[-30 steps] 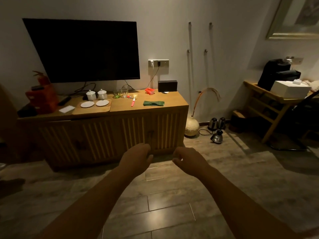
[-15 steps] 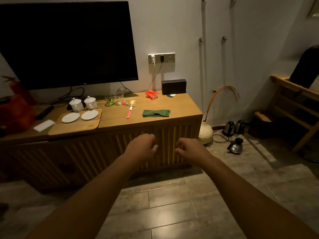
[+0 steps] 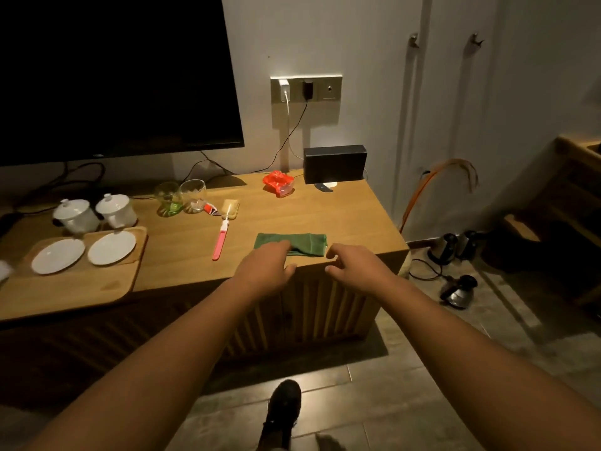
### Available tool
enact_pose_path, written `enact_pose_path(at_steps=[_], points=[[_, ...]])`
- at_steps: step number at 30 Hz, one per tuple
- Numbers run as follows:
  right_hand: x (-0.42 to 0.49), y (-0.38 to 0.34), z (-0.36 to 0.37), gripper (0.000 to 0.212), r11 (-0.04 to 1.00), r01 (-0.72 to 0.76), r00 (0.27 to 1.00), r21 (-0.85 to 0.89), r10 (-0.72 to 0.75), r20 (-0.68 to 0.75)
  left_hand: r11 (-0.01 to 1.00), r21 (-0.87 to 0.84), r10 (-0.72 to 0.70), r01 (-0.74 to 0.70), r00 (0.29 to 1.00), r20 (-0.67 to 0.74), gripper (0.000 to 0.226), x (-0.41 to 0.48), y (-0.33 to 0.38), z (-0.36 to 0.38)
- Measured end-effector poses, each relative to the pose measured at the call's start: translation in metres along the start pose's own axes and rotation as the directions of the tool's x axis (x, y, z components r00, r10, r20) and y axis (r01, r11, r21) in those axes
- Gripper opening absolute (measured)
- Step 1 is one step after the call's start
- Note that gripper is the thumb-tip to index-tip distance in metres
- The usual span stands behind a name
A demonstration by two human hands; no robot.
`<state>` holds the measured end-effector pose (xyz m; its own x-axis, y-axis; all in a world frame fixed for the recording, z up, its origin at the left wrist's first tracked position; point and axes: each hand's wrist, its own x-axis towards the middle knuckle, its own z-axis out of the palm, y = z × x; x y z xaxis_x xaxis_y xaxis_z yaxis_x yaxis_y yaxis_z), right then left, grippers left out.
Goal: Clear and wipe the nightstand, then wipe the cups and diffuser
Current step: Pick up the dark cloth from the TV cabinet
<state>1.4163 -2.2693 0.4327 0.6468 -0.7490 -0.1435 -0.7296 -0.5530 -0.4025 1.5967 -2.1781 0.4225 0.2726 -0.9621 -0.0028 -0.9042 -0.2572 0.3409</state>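
A folded green cloth [image 3: 305, 244] lies near the front right edge of the wooden cabinet top [image 3: 351, 219]. My left hand [image 3: 265, 265] reaches over its left part, fingers loosely curled and holding nothing. My right hand [image 3: 354, 266] hovers at the cabinet's front edge just right of the cloth, fingers loosely curled and empty. Two white lidded cups [image 3: 94, 213] stand behind a wooden tray [image 3: 74, 288] with two white saucers [image 3: 84, 252]. Two glass cups [image 3: 180, 198] sit further back. A black box [image 3: 335, 164] stands at the back right.
A pink toothbrush [image 3: 221, 237], a small tube and a red wrapper [image 3: 279, 183] lie on the cabinet. A dark TV [image 3: 113, 73] hangs above. Kettles [image 3: 455, 265] and cords sit on the floor to the right. My shoe [image 3: 283, 408] is below.
I have stepped closer to the cabinet. Both hands moved forward and now reach the green cloth at the front edge.
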Motion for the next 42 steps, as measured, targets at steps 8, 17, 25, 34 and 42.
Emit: enact_pose_path(at_steps=[8, 17, 25, 34, 42], points=[[0.144, 0.011, 0.058, 0.054, 0.990, -0.140, 0.977, -0.006, 0.139, 0.161, 0.995, -0.063, 0.087, -0.075, 0.972, 0.217, 0.048, 0.151, -0.071, 0.058], [0.231, 0.035, 0.112, 0.059, 0.984, -0.165, 0.967, -0.072, 0.175, 0.185, 1.000, 0.007, 0.022, -0.028, 0.913, 0.407, 0.044, 0.224, -0.123, 0.108], [0.252, 0.039, 0.139, 0.058, 0.958, -0.214, 0.968, -0.190, 0.234, 0.086, 0.989, 0.121, 0.042, -0.083, 0.950, 0.309, 0.029, 0.231, -0.127, 0.145], [0.156, 0.071, 0.120, 0.024, 0.904, -0.428, 0.893, 0.005, 0.422, 0.158, 0.913, -0.008, 0.374, -0.407, 0.830, 0.414, 0.017, 0.199, -0.068, 0.153], [-0.116, 0.114, 0.104, 0.020, 0.595, -0.775, 0.621, 0.214, 0.780, 0.081, 0.527, -0.234, 0.752, -0.817, 0.319, 0.577, 0.029, 0.080, 0.124, 0.165]])
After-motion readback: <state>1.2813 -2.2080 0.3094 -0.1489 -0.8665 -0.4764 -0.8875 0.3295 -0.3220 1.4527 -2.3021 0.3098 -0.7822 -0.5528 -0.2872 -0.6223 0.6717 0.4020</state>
